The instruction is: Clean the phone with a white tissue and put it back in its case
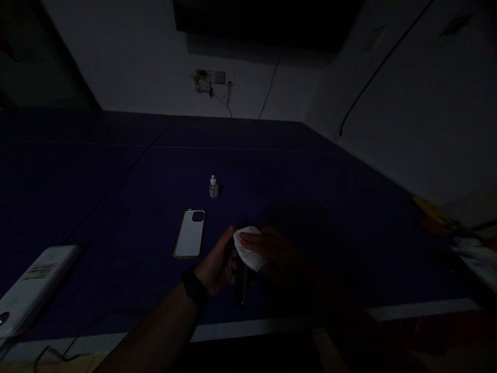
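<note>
One dark slab [243, 291], gripped by left hand [217, 267], could be dislodged if cloth [248, 251] held in right hand [274, 247] is overpressed.

PLACE: dim indoor room, home or office unclear | WALL [135, 62]: pale, plain | MOUNTED: large black screen-like panel [264, 20] | POWER: wall sockets [220, 77], trailing cables | FURNITURE: broad blue desk [279, 171] with pale front edge

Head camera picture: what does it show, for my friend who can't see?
A right hand holds a white cloth against a dark object in the left hand. A phone case and bottle stand out on a blue table.
</note>
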A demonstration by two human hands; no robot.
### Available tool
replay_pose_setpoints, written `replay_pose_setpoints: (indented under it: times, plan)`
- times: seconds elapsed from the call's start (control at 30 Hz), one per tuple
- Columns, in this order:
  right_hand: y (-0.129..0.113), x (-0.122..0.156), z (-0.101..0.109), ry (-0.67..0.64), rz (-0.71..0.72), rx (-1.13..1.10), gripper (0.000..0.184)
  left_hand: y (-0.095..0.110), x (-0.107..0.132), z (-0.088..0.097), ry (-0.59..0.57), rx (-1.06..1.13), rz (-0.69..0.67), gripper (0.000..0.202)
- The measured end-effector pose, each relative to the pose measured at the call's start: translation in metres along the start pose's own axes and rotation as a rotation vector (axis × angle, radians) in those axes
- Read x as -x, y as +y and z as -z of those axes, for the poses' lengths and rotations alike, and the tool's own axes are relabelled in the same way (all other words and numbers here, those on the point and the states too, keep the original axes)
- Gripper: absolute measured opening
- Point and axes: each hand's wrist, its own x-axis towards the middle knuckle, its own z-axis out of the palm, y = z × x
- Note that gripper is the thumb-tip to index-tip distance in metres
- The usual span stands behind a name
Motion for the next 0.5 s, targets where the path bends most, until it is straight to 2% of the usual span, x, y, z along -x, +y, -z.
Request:
replay_pose_setpoints:
  times: [0.13, 0.27, 0.37, 0.5]
  plan:
    - [-0.029, 0.017, -0.003, -0.118, 0.058, 0.006, 0.046, 0.001, 0.0, -0.003, 0.017, 0.053, -0.054, 0.063]
    - [-0.044, 0.026, -0.006, -0.165, 0.131, -0.04, 0.048, 0.001, 0.0, -0.002, 0.026, 0.052, -0.014, 0.052]
    - [-0.036, 0.023, -0.008, -0.151, 0.116, -0.025, 0.05, 0.001, 0.0, -0.001, 0.065, 0.056, 0.011, 0.048]
    - [-0.008, 0.008, -0.008, -0.014, 0.001, 0.003, 0.051, 0.0, -0.002, -0.001, 0.052, 0.01, -0.001, 0.058]
